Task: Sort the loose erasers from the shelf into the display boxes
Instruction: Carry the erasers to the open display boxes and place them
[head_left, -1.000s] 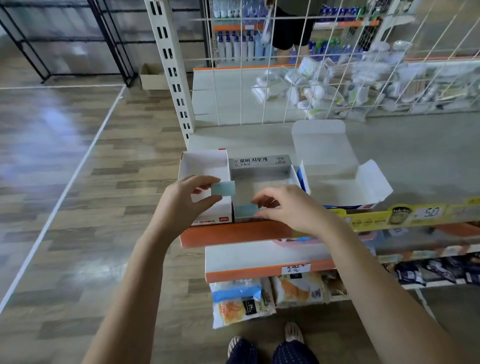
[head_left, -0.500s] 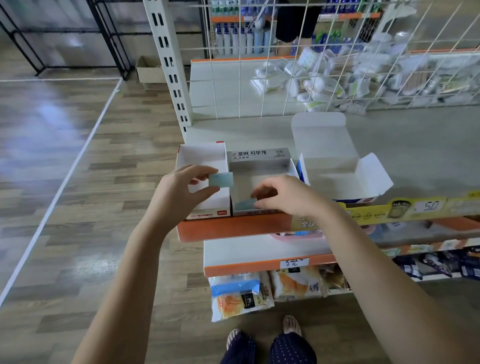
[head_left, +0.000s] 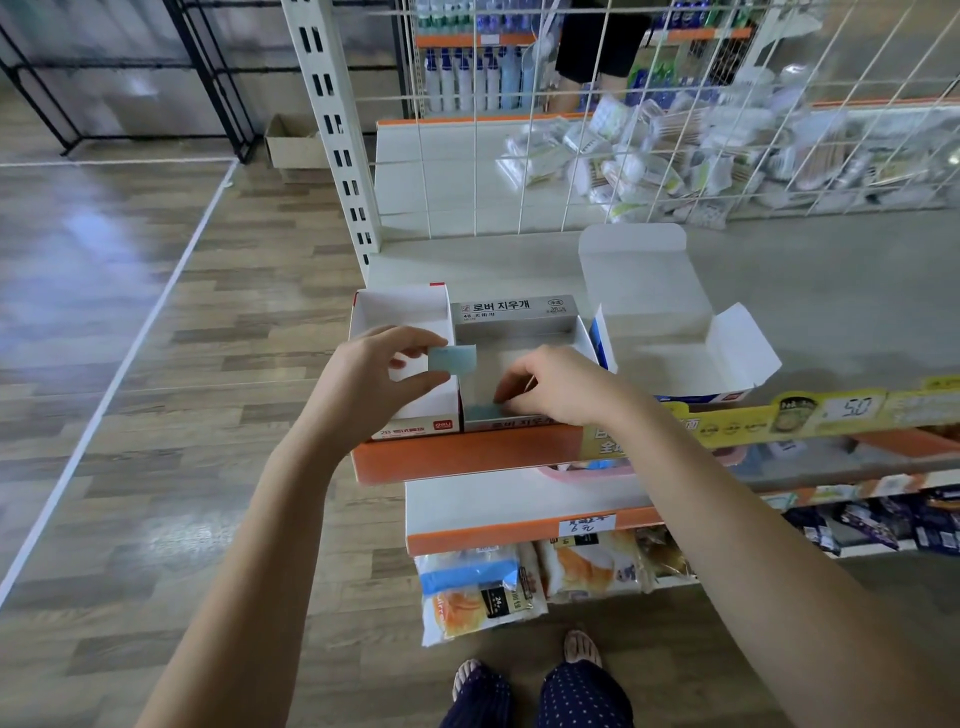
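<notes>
My left hand (head_left: 376, 376) pinches a pale blue eraser (head_left: 453, 358) between thumb and fingers, above the seam between the white-and-red display box (head_left: 400, 312) and the grey display box (head_left: 519, 325). My right hand (head_left: 561, 387) reaches into the grey box's front part, fingertips curled down on a second blue eraser (head_left: 483, 411) lying against the front wall. Both boxes stand at the front left of the shelf (head_left: 831, 291).
An opened white box with blue trim (head_left: 670, 332) stands right of the grey box, flaps spread. A wire grid (head_left: 519, 156) backs the shelf, with packaged goods behind it. Lower shelves hold snack bags (head_left: 478, 592). Another person stands behind the grid.
My right hand has pushed the second eraser down into the grey box's front. My left hand holds its eraser in nearly the same place.
</notes>
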